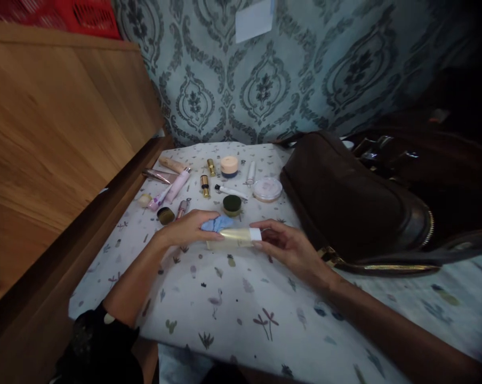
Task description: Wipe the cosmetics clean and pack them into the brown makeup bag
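Observation:
Between my hands a pale yellow cosmetic tube [236, 238] with a white cap lies sideways, just above the cloth-covered table. My left hand [187, 227] is closed on a crumpled blue cloth [217, 223], which presses against the tube's left end. The thumb and fingers of my right hand [287, 242] grip the tube at its white cap. Just beyond the tube sits a round dark green-topped jar [232, 205]. A dark round container [166, 215] and a small pink tube [182, 208] lie near my left wrist.
Further back are gold lipstick tubes [205, 186], a peach-lidded jar [229, 166], a clear round compact [267, 189] and several squeeze tubes [178, 185]. A large dark brown bag [345, 197] stands at right. A wooden cabinet [65, 117] rises at left; a patterned wall [260, 85] is behind.

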{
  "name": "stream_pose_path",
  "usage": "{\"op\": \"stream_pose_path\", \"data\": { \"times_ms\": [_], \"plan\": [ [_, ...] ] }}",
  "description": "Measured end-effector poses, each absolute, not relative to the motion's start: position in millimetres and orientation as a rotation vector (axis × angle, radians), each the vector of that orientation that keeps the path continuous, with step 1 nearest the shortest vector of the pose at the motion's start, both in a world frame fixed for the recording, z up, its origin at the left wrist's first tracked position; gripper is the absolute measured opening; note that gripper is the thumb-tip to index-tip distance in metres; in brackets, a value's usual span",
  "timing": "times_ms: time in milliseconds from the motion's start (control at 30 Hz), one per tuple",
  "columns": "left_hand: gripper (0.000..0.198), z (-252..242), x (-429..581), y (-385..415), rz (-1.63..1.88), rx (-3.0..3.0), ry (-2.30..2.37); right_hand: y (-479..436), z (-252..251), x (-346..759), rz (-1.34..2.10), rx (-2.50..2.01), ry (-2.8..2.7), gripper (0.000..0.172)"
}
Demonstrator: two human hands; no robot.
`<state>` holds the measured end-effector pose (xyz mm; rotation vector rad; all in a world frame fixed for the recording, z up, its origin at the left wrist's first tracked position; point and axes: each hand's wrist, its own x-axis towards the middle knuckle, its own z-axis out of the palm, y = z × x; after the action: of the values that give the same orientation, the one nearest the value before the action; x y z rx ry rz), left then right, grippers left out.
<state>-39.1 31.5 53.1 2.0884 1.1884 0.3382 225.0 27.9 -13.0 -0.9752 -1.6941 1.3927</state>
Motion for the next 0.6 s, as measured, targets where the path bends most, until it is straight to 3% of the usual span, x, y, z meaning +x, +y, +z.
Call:
{"op": "stream_pose_path", "data": {
  "times_ms": [333, 600],
  "plan": [
    [0.037, 47.6, -32.2, 29.8, 0.609, 1.845, 1.276, 35.2, -10.1, 227.5, 1.515, -0.957, -1.496, 0.053],
    [0.037, 29.9, -25.7, 33.4, 1.114, 1.637, 1.482, 33.2, -7.1, 227.7, 1.540, -0.936, -1.302, 0.043]
  ]
}}
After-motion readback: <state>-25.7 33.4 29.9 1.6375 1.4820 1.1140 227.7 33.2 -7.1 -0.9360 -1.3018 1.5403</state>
